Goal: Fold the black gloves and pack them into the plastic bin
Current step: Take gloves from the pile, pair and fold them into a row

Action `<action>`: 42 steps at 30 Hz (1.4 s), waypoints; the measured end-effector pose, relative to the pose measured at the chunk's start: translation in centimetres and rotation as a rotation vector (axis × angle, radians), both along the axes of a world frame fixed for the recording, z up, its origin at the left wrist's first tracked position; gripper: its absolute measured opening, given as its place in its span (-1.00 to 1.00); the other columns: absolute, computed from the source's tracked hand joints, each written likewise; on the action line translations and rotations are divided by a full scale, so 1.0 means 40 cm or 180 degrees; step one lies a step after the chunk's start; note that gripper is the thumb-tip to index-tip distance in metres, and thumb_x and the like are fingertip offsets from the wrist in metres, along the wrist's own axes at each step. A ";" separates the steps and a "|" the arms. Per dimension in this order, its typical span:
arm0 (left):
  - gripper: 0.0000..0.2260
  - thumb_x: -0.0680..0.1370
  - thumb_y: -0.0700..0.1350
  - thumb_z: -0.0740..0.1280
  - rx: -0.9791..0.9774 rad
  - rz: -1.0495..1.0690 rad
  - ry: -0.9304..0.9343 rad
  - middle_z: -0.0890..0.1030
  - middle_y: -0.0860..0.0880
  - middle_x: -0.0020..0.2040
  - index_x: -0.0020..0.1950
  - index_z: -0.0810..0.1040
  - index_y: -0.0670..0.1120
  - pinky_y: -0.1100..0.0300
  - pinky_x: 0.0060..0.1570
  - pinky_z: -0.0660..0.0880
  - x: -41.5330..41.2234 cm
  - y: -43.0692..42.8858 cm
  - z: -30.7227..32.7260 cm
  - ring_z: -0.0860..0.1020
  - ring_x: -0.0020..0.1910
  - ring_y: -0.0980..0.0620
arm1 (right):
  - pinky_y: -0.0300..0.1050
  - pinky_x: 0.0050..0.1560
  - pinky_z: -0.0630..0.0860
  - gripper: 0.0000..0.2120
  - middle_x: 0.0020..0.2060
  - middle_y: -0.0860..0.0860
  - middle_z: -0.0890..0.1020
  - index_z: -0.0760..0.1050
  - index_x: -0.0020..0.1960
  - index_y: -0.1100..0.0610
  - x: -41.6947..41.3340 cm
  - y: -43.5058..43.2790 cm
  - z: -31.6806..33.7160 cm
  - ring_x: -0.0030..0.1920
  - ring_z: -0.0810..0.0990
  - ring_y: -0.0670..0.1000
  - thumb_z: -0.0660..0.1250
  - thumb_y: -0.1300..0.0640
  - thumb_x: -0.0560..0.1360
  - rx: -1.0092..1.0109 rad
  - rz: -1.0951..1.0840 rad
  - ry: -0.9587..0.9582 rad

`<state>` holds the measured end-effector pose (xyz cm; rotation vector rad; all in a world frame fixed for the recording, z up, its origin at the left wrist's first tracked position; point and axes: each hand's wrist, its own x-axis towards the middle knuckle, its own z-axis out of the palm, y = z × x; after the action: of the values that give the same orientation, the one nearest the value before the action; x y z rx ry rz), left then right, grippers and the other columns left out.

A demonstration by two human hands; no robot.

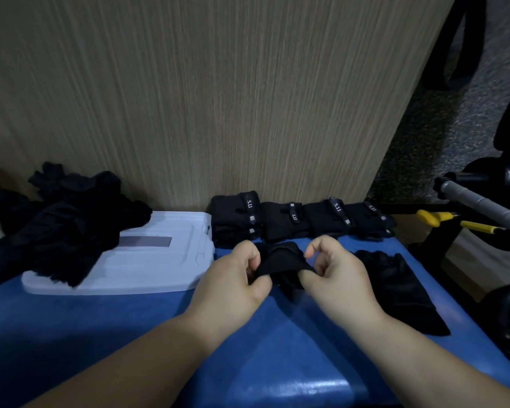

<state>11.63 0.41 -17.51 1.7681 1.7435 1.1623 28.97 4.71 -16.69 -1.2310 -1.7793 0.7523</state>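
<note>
Glove [280,262] pinched between left hand [236,278], right hand [336,272].

A glove [280,260] sits between the left hand [236,275] and the right hand [336,269], pinched by fingers of both over the table [115,334]. Just beyond the hands, a row of folded gloves [301,219] lies side by side along the foot of a wooden panel [218,98]. Just right of the right hand, an unfolded glove [395,284] lies flat on the table. Left of the left hand lies a plastic bin lid [147,260]. A pile of loose gloves [62,225] rests on the lid's far-left part, spilling onto the table. Well right of the right hand, off the table, a wrapped bar [483,206] runs just behind two tool handles [429,217].
</note>
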 end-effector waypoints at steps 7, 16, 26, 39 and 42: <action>-0.62 0.40 0.25 0.34 -0.0290 -0.0093 -0.0267 0.37 0.13 -0.47 -0.32 0.31 0.00 0.24 -0.38 0.43 0.004 -0.007 0.014 0.37 -0.46 0.17 | -0.29 -0.41 0.32 -0.71 -0.42 -0.08 0.43 0.36 -0.28 -0.01 0.011 0.012 -0.010 -0.44 0.33 -0.11 0.28 0.37 0.39 0.0073 0.0071 -0.0029; -0.66 0.57 0.01 0.32 -0.1530 -0.0087 -0.2885 0.70 -0.18 -0.05 0.18 0.51 -0.23 0.15 -0.29 0.58 0.005 0.008 0.048 0.69 -0.17 -0.06 | -0.40 -0.37 0.27 -0.59 -0.25 -0.10 0.42 0.34 -0.24 -0.01 0.006 -0.015 0.012 -0.41 0.36 -0.18 0.19 0.52 0.39 0.0080 0.0800 0.0226; -0.67 0.51 -0.38 0.33 -0.0839 0.0505 -0.3488 0.66 -0.19 0.08 0.24 0.45 -0.19 -0.04 -0.13 0.62 -0.007 0.031 0.010 0.65 0.01 -0.17 | -0.15 -0.37 0.30 -0.76 -0.29 0.03 0.49 0.35 -0.13 0.02 0.020 -0.014 0.019 -0.43 0.34 -0.05 0.34 0.20 0.28 -0.0982 0.1140 0.0208; -0.68 0.51 -0.30 0.37 -0.0900 -0.0240 -0.3691 0.65 -0.15 0.10 0.20 0.41 -0.07 0.09 -0.24 0.58 0.045 0.001 0.030 0.66 -0.01 -0.09 | -0.01 -0.22 0.55 -0.68 -0.30 0.11 0.64 0.38 0.15 -0.06 0.014 -0.015 0.041 -0.30 0.59 0.10 0.26 0.33 0.56 -0.1421 0.0759 0.1213; -0.79 0.55 -0.22 0.35 -0.0830 0.0116 -0.3551 0.63 -0.15 0.04 0.13 0.41 -0.06 0.14 -0.34 0.58 0.049 0.004 0.035 0.65 -0.09 -0.08 | 0.07 0.03 0.58 -0.60 -0.07 0.04 0.68 0.47 0.10 -0.15 0.028 -0.007 0.032 -0.08 0.64 0.14 0.27 0.36 0.54 -0.1247 0.0863 0.0792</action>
<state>13.59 0.55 -16.10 0.6500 1.1307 1.4318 30.10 4.42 -15.40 -1.0886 -1.6554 1.4007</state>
